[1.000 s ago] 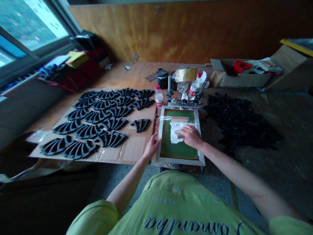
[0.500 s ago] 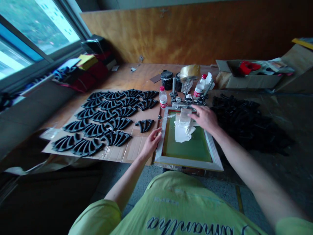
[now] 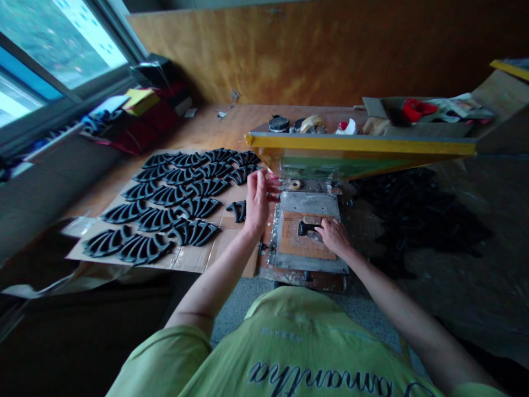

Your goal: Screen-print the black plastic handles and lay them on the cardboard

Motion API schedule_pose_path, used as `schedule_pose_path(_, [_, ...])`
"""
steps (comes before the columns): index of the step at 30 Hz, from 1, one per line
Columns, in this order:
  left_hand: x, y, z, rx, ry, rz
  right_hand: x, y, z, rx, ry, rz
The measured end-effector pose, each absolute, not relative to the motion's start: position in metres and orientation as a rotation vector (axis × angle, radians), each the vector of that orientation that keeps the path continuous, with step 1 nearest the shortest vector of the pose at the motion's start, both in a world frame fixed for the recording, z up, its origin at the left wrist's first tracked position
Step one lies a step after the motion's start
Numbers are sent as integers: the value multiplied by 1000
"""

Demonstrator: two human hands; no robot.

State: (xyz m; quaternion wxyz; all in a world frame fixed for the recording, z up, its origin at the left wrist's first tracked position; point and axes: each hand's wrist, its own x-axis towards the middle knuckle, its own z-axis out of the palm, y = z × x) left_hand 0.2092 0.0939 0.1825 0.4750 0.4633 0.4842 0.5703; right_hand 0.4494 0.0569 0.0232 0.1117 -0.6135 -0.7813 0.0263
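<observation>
My right hand (image 3: 335, 236) pinches the narrow end of a black T-shaped plastic piece (image 3: 306, 228), which rests on a brown wooden board (image 3: 289, 245). That board lies on a grey metal plate (image 3: 303, 203). Above the plate, the screen-printing frame (image 3: 355, 144) stands tilted up, its yellow edge facing me. My left hand (image 3: 258, 203) is raised beside the plate, below the frame's left corner, holding nothing, its fingers bent and partly apart. Similar black pieces (image 3: 155, 220) lie in fanned rows on a cardboard sheet (image 3: 231, 251) at my left.
A dark heap of black pieces (image 3: 417, 215) lies on the right. Behind the raised frame stand a dark tub (image 3: 279, 124) and a red-capped bottle (image 3: 342, 128), partly hidden. A tape roll (image 3: 295, 184) sits behind the plate. An open cardboard box (image 3: 438, 131) is at the back right.
The screen frame has swung up from lying flat, uncovering the plate and board. My right hand has come down and nearer, onto the black piece. My left hand has lifted off the frame's side.
</observation>
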Motion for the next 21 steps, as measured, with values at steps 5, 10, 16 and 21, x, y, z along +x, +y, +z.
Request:
schedule_pose_path(5, [231,11,107,852,1169,637,401,26,50,-1785,-2112,84])
schedule_pose_path(10, [217,6,66,751,1279,811,391,2,61,-1284,-2299,271])
schedule_pose_path(16, [109,85,41,816,1827,834,564,27,29,-1852,-2245,-26])
schedule_pose_path(21, [67,120,33,751,1992,789,677,12,-18,-2322,-2275,-15])
